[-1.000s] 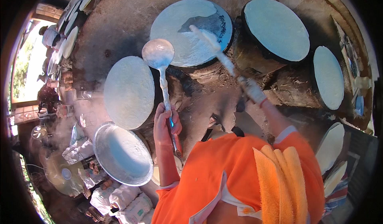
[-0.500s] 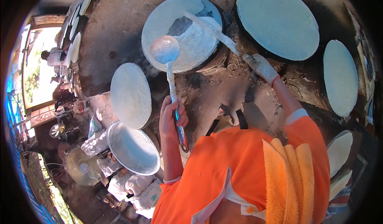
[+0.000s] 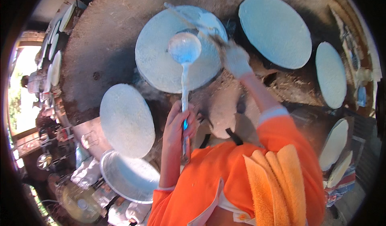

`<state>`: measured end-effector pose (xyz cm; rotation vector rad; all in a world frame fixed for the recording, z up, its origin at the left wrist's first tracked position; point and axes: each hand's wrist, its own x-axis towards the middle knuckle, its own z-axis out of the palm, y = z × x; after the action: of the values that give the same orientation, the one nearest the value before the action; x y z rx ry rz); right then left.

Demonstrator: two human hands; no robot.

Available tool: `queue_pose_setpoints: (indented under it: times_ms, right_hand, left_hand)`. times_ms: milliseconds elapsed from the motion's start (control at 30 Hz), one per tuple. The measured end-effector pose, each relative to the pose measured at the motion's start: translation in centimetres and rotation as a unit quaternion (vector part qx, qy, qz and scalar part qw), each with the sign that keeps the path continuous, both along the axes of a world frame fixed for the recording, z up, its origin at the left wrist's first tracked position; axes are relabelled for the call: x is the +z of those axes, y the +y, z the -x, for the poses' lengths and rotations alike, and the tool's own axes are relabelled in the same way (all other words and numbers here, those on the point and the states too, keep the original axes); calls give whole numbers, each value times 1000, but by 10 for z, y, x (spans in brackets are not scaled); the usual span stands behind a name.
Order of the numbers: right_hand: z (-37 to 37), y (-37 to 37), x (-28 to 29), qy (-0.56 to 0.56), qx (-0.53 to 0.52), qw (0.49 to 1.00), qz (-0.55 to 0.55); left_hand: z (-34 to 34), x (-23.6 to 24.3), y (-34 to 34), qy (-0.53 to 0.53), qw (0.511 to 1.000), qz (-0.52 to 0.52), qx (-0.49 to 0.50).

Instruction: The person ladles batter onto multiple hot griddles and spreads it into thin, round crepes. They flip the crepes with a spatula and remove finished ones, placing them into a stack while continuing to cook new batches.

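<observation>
My left hand [image 3: 178, 123] is wrapped round the handle of a metal ladle [image 3: 184, 48]. The ladle's bowl points away from me and hangs over the middle round griddle, hiding part of it. A thin white sheet of batter [image 3: 159, 61] covers most of that griddle, with darker bare spots near the bowl and toward the far right. My right hand [image 3: 237, 59], in a pale work glove, is closed on a long flat stick [image 3: 188, 20] at the griddle's right side. The stick slants across the far part of the griddle, blurred by motion.
Another griddle with a white sheet [image 3: 275, 30] stands at far right, and a white round [image 3: 331, 75] lies beyond it. At left are a white disc [image 3: 127, 121] and a metal basin [image 3: 130, 177]. White rounds [image 3: 335, 143] lean at lower right. Far left, a person [image 3: 35, 82] is near the opening.
My right hand has moved left with the stick, which now reaches across the griddle's far side. The raised flap of sheet no longer shows. The ladle appears farther right; the whole view has shifted.
</observation>
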<state>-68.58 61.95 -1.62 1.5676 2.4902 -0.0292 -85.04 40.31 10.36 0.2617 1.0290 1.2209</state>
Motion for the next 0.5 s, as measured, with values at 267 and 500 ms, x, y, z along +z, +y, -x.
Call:
queue_pose_setpoints:
  times_ms: [267,500]
  right_hand:
    - [-22,-20,-39,194,-4,979,-59]
    - [-45,-82,-23,241,-37,967,70]
  left_hand:
    - [45,-4,20,-22,999,-24,-43]
    - [63,8,-51,36,992,-54,109]
